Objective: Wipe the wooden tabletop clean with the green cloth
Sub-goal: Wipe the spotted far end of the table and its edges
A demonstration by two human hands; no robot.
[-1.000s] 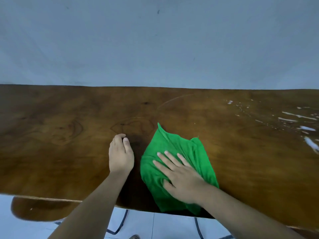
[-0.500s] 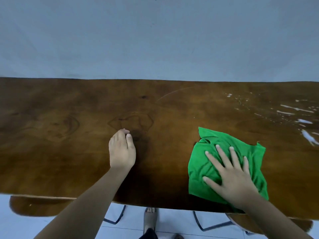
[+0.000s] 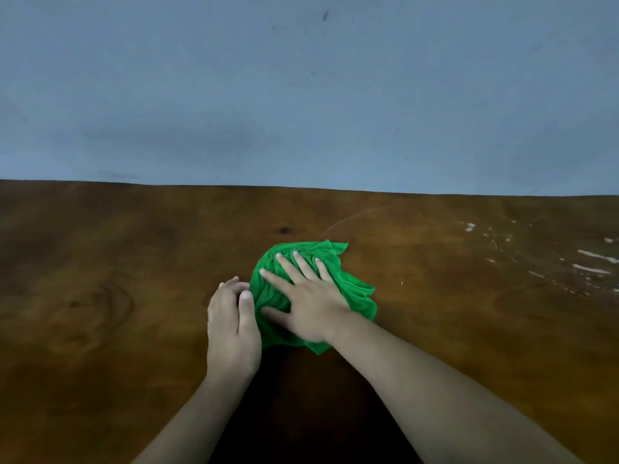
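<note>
Both hands rest on the wooden tabletop (image 3: pixel 100 329): left hand (image 3: pixel 232 326) loosely curled, holding nothing, touching the green cloth's (image 3: pixel 348 286) left edge; right hand (image 3: pixel 308 308) flat, fingers spread, pressing that bunched cloth. White streaks (image 3: pixel 591 267) lie far right of it; a wall (image 3: pixel 301 95) stands beyond.

My right hand (image 3: pixel 310 306) lies flat, palm down, its fingers (image 3: pixel 303 262) spread wide and pointing away from me, thumb stretched out to the left. My bare right forearm runs back toward the lower right. My left hand (image 3: pixel 232 324) sits just beside it, knuckles up, fingers curled under, thumb lying straight along the inner side. The left forearm angles down to the lower left.
</note>
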